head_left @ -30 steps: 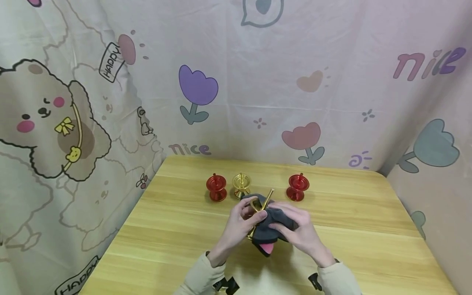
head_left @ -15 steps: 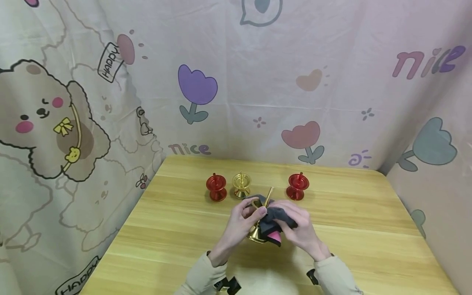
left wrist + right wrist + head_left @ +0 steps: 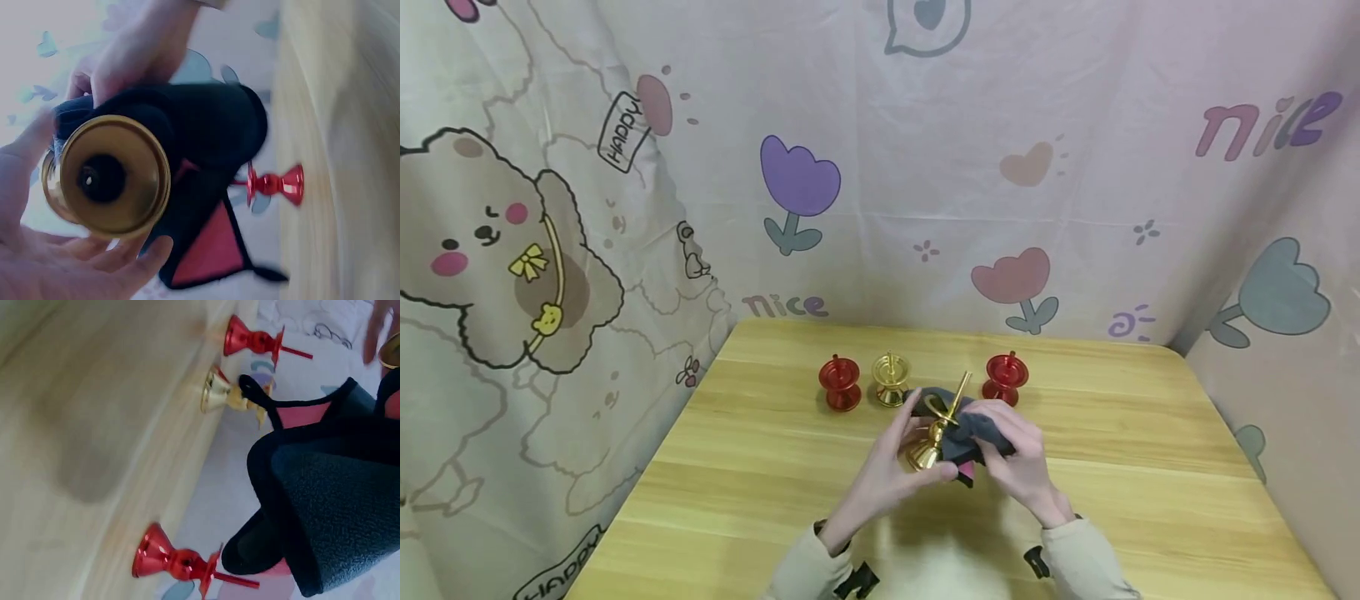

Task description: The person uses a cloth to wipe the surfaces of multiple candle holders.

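Observation:
A shiny gold candle holder (image 3: 924,454) with a thin upright pin is raised over the table, tilted to the right. A dark grey cloth (image 3: 961,444) with a pink underside is bunched around its upper part. My right hand (image 3: 1024,461) grips the cloth against the holder. The left hand (image 3: 883,473) is spread around the base, thumb in front and fingers behind. In the left wrist view the holder's hollow round base (image 3: 140,181) faces the camera, beside the left fingers. The cloth (image 3: 340,506) fills much of the right wrist view, hiding the right hand's grip.
On the wooden table (image 3: 737,450), a red candle holder (image 3: 840,382) and a gold one (image 3: 891,379) stand side by side behind the hands. Another red holder (image 3: 1006,377) is farther right, just behind the right hand. A printed curtain (image 3: 880,167) hangs around the table.
The left hand has let go of the holder's upper part and spread around the base. The holder, held in the cloth, has shifted right and tilts more; its base shows more.

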Motion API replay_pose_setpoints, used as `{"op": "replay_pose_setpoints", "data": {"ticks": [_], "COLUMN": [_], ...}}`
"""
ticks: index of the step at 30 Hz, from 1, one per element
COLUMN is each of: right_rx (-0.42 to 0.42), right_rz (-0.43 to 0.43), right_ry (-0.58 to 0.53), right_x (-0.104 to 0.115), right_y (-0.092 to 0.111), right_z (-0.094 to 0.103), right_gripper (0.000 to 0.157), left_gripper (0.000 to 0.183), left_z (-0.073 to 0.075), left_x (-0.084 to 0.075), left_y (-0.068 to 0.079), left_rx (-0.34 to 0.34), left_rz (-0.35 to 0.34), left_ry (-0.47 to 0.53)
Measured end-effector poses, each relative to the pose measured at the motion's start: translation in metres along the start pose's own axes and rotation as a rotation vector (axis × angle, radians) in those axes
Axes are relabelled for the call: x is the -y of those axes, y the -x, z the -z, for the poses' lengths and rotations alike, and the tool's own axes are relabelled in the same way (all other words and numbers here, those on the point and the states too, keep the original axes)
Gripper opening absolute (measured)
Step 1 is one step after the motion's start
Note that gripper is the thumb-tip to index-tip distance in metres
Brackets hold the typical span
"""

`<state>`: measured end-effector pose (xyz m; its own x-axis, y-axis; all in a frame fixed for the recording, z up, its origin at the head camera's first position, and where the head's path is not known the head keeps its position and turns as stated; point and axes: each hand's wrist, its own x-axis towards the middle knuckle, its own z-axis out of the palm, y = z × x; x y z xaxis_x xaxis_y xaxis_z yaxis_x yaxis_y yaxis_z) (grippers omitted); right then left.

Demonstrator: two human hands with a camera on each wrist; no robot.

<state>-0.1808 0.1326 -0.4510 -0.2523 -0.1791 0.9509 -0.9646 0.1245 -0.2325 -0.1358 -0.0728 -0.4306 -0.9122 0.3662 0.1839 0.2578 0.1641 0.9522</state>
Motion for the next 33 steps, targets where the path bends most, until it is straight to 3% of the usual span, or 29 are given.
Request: {"op": "replay_pose_setpoints", "data": {"ticks": [3, 7, 10, 14, 16, 18, 21, 24, 27, 30, 33], "right_rx": [-0.009, 0.004, 0.027, 0.033, 0.022, 0.013, 0.007, -0.002, -0.001, -0.002, -0.001], "right_rz": [-0.011, 0.0, -0.002, -0.054, -0.082, -0.095, -0.082, -0.054, -0.026, -0.01, -0.034], "right_ry": [0.036, 0.033, -0.02, -0.162, -0.216, -0.23, -0.211, -0.177, -0.14, -0.124, -0.133], "right_x": [0.001, 0.003, 0.003, 0.002, 0.002, 0.002, 0.002, 0.002, 0.001, 0.001, 0.002], "right_y": [-0.003, -0.007, -0.009, -0.008, -0.007, -0.006, -0.006, -0.007, -0.009, -0.01, -0.009], "right_z": [0.003, 0.004, 0.005, 0.006, 0.007, 0.008, 0.009, 0.009, 0.007, 0.004, 0.004], "right_gripper": [0.02, 0.02, 0.018, 0.016, 0.022, 0.032, 0.037, 0.024, 0.01, 0.01, 0.012], "left_gripper": [0.114, 0.108, 0.102, 0.1, 0.101, 0.102, 0.106, 0.108, 0.106, 0.102, 0.098], "left_z": [-0.001, -0.003, 0.0, 0.006, 0.009, 0.011, 0.011, 0.006, 0.001, -0.002, 0.001], "left_x": [-0.001, 0.0, 0.004, 0.01, 0.012, 0.012, 0.009, 0.004, -0.001, -0.002, 0.0], "left_y": [0.006, 0.009, 0.009, 0.009, 0.008, 0.008, 0.009, 0.011, 0.011, 0.011, 0.011], "left_rx": [-0.029, -0.036, -0.017, 0.075, 0.132, 0.174, 0.167, 0.096, 0.014, -0.034, -0.032], "left_rz": [-0.097, -0.238, -0.249, -0.166, -0.128, -0.102, -0.098, -0.133, -0.193, -0.245, -0.248], "left_ry": [-0.164, -0.241, -0.139, 0.11, 0.202, 0.218, 0.104, -0.103, -0.23, -0.251, -0.155]}}
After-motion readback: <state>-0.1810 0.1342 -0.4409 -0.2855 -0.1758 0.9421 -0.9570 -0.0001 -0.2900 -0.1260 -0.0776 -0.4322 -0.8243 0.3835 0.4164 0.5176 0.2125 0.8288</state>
